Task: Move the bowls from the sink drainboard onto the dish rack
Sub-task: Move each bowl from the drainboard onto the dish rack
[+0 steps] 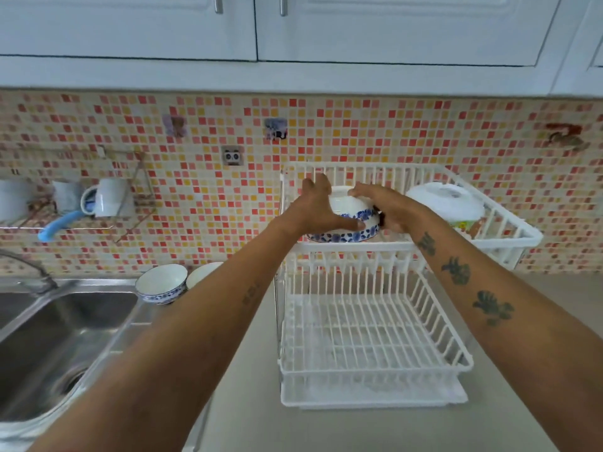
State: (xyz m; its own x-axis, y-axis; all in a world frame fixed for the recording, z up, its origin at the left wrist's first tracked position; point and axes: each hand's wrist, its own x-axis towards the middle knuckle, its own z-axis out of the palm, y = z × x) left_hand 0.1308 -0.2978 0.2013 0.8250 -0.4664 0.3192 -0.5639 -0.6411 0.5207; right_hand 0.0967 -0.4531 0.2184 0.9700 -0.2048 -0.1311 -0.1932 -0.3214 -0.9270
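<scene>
A white bowl with a blue flower band (350, 220) is upside down over the top tier of the white two-tier dish rack (385, 360). My left hand (318, 208) grips its left side and my right hand (385, 208) holds its right side. Two more bowls stand upright on the steel drainboard (130, 324) beside the sink: a blue-patterned bowl (162, 284) and a second bowl (204, 274) partly hidden behind my left forearm.
A white lidded container (445, 200) lies in the right half of the rack's top tier. The rack's lower tier holds nothing. A steel sink basin (49, 347) with a tap (36, 272) is at left. Mugs (107, 197) hang on a wall rail against the mosaic tiles.
</scene>
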